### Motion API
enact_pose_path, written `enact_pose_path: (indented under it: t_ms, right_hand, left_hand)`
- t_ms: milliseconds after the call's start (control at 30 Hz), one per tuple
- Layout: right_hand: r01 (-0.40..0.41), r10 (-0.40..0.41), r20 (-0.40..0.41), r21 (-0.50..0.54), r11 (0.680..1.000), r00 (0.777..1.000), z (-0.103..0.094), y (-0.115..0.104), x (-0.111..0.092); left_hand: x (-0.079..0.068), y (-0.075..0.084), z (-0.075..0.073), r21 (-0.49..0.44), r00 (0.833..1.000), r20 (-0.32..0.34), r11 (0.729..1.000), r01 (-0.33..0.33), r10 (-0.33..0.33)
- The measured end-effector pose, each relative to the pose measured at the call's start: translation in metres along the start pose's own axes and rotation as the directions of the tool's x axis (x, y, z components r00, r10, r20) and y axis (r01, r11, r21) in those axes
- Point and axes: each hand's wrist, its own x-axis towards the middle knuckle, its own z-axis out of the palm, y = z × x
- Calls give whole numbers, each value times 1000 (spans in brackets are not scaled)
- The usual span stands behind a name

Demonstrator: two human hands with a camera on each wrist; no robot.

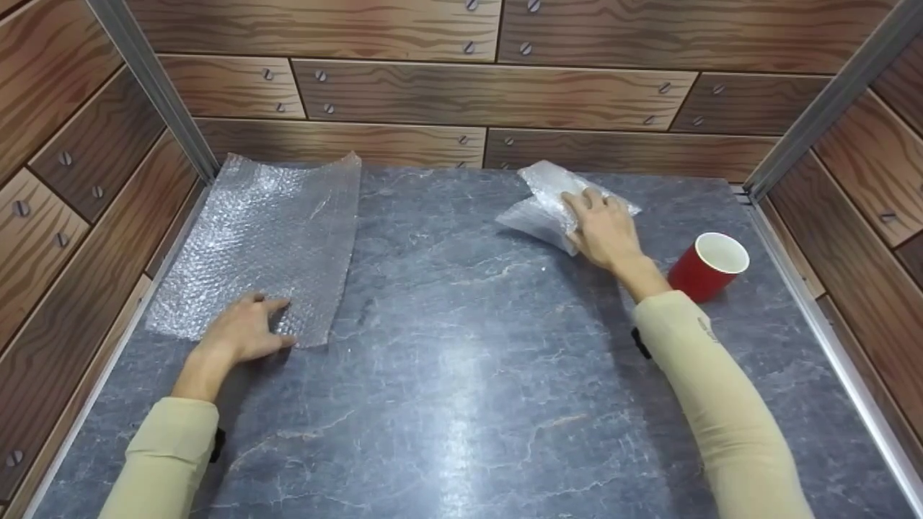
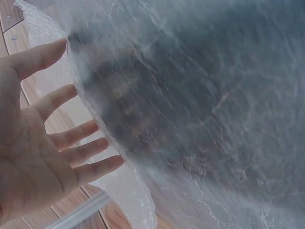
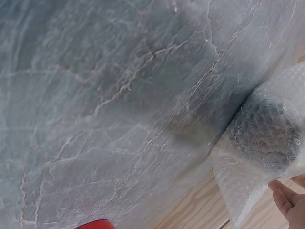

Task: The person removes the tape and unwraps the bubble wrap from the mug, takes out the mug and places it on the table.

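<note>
On the left of the table, in the head view, lies a flat sheet of clear bubble wrap (image 1: pixel 281 231). My left hand (image 1: pixel 245 328) is over its near edge, fingers spread and holding nothing; the left wrist view shows its fingertips right at the edge of the sheet (image 2: pixel 116 191). Toward the back right, my right hand (image 1: pixel 604 229) grips a bubble-wrapped bundle (image 1: pixel 548 194) with loose flaps sticking out. A dark rounded shape shows through the wrap (image 3: pixel 267 133) in the right wrist view, its kind hidden by the bubbles.
A red cup (image 1: pixel 699 274) with a white inside stands upright to the right of my right forearm. Wood-patterned walls (image 1: pixel 461 94) enclose the grey marbled table (image 1: pixel 447 346) at the back and both sides. Metal rails (image 1: pixel 829 353) run along the side edges.
</note>
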Motion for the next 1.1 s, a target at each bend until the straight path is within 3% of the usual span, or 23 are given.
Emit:
enact_pose_path:
  t_ms: [467,867,1100]
  right_hand:
    - [38,-38,-10,13,999,999,-1,-12,-9]
    - [79,-78,-34,19,997,996,-1,-17,-19]
    - [98,-96,-42,27,995,994,-1,-21,-24]
  left_hand:
    - [0,-9,6,-39,1000,-26,999,-3,2]
    - [-1,-8,11,-71,992,-128,997,-25,15]
    - [-2,0,9,-57,983,-180,998,-36,25]
